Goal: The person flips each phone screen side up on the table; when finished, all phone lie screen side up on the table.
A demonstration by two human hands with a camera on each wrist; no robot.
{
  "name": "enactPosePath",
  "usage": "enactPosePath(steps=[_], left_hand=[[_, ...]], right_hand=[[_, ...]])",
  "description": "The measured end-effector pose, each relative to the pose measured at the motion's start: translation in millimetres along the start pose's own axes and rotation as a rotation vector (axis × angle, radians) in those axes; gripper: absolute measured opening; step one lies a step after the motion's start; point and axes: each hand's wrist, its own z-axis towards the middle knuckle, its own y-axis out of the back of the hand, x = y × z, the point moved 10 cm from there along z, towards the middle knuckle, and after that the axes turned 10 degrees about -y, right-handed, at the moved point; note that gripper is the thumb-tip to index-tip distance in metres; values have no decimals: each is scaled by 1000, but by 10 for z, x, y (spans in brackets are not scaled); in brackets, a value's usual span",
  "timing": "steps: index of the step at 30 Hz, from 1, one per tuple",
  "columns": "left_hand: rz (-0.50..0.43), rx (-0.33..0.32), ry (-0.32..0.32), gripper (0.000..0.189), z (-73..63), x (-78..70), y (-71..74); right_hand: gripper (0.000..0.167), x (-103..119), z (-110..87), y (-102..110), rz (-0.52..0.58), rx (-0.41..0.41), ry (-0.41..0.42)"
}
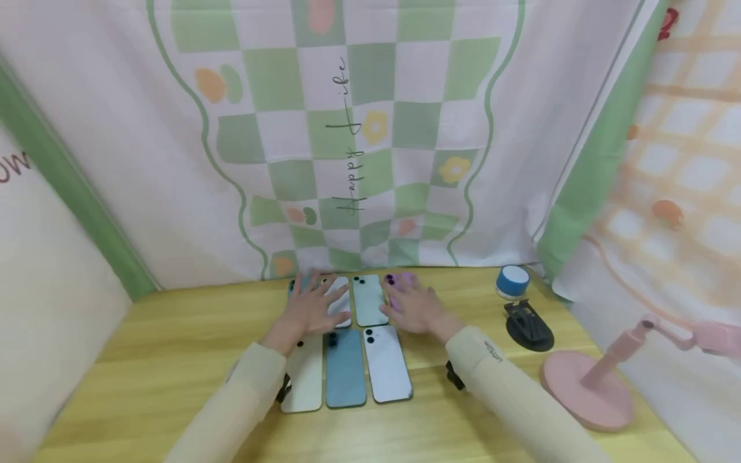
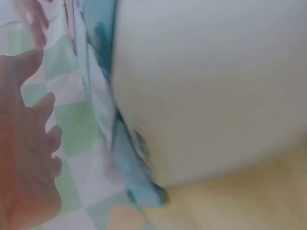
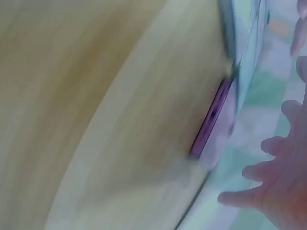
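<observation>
My left hand [image 1: 311, 310], fingers spread, is over the back-left phones: a blue phone [image 1: 292, 284] at the end and a white phone [image 1: 343, 301]. Over the lilac phone [image 1: 405, 279] at the back right is my right hand [image 1: 415, 307], also with fingers apart. Both wrist views show a gap between the fingers and the phones. Between the hands lies a mint-green phone [image 1: 368, 303]. In the front row are a cream phone [image 1: 304, 381], a blue phone [image 1: 345, 374] and a white phone [image 1: 388, 368], all camera side up.
On the wooden table [image 1: 185, 360], a blue-and-white round tub [image 1: 512, 281] stands at the back right. Before it sits a black folding stand [image 1: 529, 326]. A pink stand [image 1: 590, 389] with a jointed arm is farther right. A checked curtain [image 1: 370, 128] hangs behind the table.
</observation>
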Motion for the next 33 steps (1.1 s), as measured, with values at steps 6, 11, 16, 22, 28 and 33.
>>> enactPosePath(steps=[6, 11, 16, 22, 28, 33], left_hand=[[-40, 45, -52, 71, 361, -181, -43], [-88, 92, -60, 69, 695, -337, -155], [-127, 92, -45, 63, 972, -430, -139], [-163, 75, -44, 61, 1195, -461, -132], [-237, 112, -48, 63, 1316, -519, -181], [-275, 92, -37, 60, 1342, -545, -157]], right_hand=[[71, -370, -44, -29, 69, 74, -65], [70, -478, -49, -72, 93, 91, -64], [64, -495, -30, -35, 95, 82, -20], [58, -465, -22, -77, 84, 114, 17], [64, -478, -49, -122, 103, 143, 20], [63, -487, -48, -137, 90, 131, 30]])
